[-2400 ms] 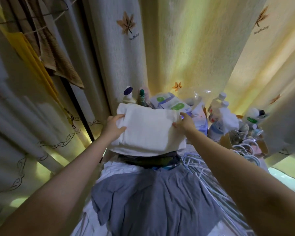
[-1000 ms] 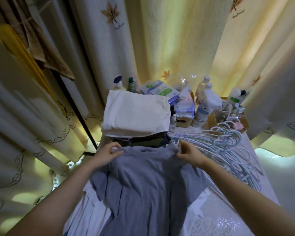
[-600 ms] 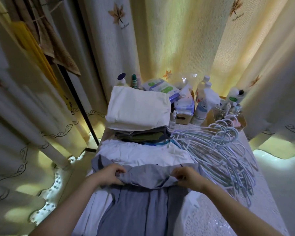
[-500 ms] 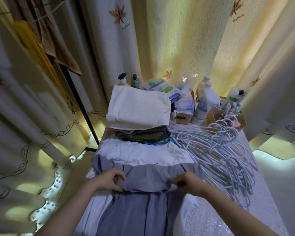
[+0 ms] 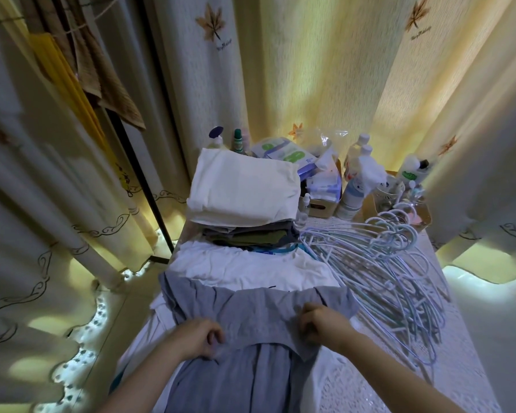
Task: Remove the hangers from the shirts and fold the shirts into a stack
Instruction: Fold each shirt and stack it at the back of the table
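Pinched shut on cloth, the left hand [image 5: 197,338] and right hand [image 5: 322,323] hold the grey shirt [image 5: 259,311] by its turned-over top edge, low centre, likely to keep the fold square; it lies on a white shirt [image 5: 251,266], below the folded stack [image 5: 245,189]; hangers [image 5: 379,263] are piled right

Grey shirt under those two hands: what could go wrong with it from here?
1. Both the left hand and right hand pinch the grey shirt, which lies on a white shirt; pulling may rumple that one too.
2. The hanger pile lies right beside its right sleeve, so fabric could snag on a hook.
3. The folded stack is tall and stands by bottles; another shirt might tip it.
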